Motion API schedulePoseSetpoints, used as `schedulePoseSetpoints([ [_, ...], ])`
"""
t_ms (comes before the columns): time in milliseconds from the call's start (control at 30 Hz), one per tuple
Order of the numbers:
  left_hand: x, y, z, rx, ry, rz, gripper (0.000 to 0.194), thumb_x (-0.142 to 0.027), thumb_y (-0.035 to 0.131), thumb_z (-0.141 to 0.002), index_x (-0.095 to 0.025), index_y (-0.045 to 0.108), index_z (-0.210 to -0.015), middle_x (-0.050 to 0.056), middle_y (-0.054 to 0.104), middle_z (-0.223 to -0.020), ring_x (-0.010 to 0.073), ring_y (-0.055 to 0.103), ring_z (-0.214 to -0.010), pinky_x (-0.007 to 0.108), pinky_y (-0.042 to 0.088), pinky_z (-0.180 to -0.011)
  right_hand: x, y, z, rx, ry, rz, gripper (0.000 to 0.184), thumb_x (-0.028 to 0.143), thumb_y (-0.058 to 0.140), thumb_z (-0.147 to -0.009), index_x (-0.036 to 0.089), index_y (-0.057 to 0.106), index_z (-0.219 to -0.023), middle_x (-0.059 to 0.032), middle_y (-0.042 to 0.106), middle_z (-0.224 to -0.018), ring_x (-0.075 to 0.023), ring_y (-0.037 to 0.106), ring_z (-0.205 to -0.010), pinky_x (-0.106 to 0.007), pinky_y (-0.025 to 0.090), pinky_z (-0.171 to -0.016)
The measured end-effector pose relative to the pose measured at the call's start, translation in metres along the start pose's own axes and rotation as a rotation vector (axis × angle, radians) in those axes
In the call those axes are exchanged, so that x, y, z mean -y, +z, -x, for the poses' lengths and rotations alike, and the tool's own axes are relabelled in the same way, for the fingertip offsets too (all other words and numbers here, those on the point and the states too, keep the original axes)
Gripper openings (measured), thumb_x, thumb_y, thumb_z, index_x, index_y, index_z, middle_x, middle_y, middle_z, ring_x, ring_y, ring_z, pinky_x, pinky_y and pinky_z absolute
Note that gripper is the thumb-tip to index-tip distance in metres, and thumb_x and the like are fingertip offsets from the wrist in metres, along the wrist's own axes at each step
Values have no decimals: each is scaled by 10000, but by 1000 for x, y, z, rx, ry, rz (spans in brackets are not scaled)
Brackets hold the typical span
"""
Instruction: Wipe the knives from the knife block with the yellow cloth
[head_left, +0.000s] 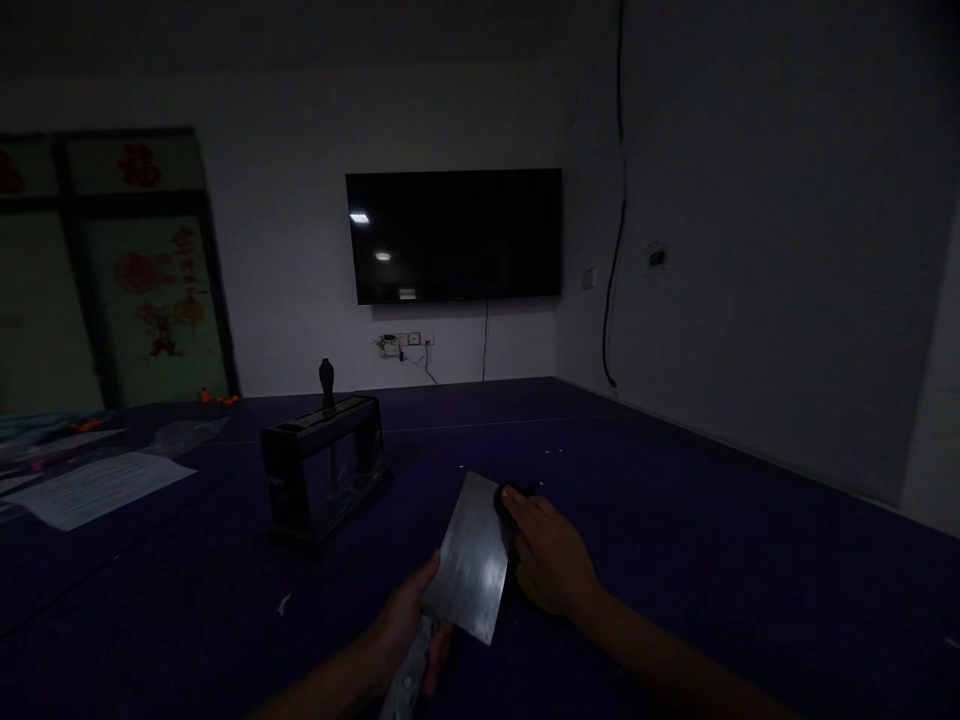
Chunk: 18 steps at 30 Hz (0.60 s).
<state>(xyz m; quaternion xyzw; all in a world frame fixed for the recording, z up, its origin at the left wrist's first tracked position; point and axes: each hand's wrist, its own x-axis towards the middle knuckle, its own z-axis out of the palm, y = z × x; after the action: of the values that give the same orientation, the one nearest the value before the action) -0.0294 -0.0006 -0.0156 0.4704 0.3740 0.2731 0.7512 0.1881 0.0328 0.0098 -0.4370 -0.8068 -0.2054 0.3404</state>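
My left hand (405,630) is wrapped round the patterned handle of a cleaver (472,560), whose broad steel blade points up and away from me. Beside the blade's right edge my right hand (551,560) is closed on a small dark object (510,495) that I cannot name; it touches the blade near its upper corner. A dark knife block (322,470) stands on the purple table (675,520) to the left of the blade, with one black-handled knife (326,383) upright in its top slot.
Sheets of paper (97,487) and clear plastic lie at the table's left side, with small orange items (217,398) behind. A black television (454,235) hangs on the far wall above sockets. A cable runs down the right wall. The room is dim.
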Motion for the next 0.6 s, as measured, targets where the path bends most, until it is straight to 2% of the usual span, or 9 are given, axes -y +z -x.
schedulePoseSetpoints([
  [200,7,-6,-3,6,4,8,756,-798,175,-669,-158,431,-357,17,356,-277,110,374,-255,211,222,-279,2,2,0,3,19,6,584,18,408,-733,181,387,-1294,-74,496,-1282,-222,489,-1087,-367,425,-901],
  [500,11,-10,-5,-35,3,14,739,-828,196,-626,-170,409,-366,7,355,-285,125,404,-265,222,259,-297,5,-2,-1,15,-57,37,579,11,409,-697,157,463,-1254,-85,543,-1234,-236,530,-1018,-371,450,-868],
  [600,9,-9,-4,-35,-2,20,744,-823,184,-636,-167,422,-377,11,368,-295,128,415,-275,221,264,-302,10,-4,-1,26,-129,55,536,2,416,-695,128,509,-1207,-95,560,-1212,-238,548,-965,-357,465,-833],
])
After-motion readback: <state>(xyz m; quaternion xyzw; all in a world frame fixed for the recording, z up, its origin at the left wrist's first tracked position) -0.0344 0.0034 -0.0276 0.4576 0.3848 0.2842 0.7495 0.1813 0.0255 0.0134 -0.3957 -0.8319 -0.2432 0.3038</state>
